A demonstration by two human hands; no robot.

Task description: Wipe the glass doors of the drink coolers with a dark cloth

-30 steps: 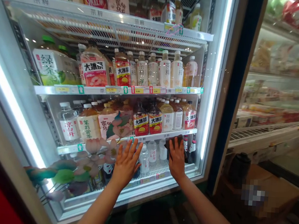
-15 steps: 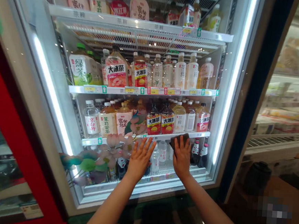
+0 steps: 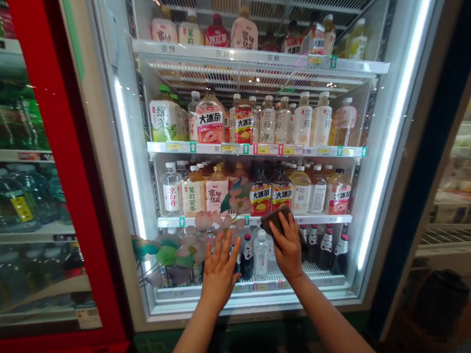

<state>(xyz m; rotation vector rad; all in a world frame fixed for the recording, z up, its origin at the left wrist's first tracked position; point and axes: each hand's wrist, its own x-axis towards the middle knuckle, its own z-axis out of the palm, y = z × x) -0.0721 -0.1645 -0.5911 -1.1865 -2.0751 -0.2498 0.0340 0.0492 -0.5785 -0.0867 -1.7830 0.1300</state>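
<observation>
My left hand (image 3: 219,270) lies with fingers spread against the glass door, beside the pink lotus flower decal (image 3: 198,239), and holds nothing. On the right, my right hand (image 3: 287,248) presses a dark brown cloth (image 3: 270,220) to the glass, its fingers over the cloth. The cloth is in front of the edge of the lower bottle shelf (image 3: 322,220). Behind the glass, rows of bottled drinks stand on lit shelves, among them a clear bottle (image 3: 261,254) between my hands.
A red-framed cooler (image 3: 73,212) with bottles is at the left. Bright light strips run down both sides of the fridge. At the right are a dark post (image 3: 428,159), an open chilled shelf (image 3: 446,236) and a dark round object (image 3: 441,301) below it.
The view has shifted left, showing more of the red cooler. My right hand and the cloth have moved left across the glass, and the cloth shows more. My left hand is lower on the glass.
</observation>
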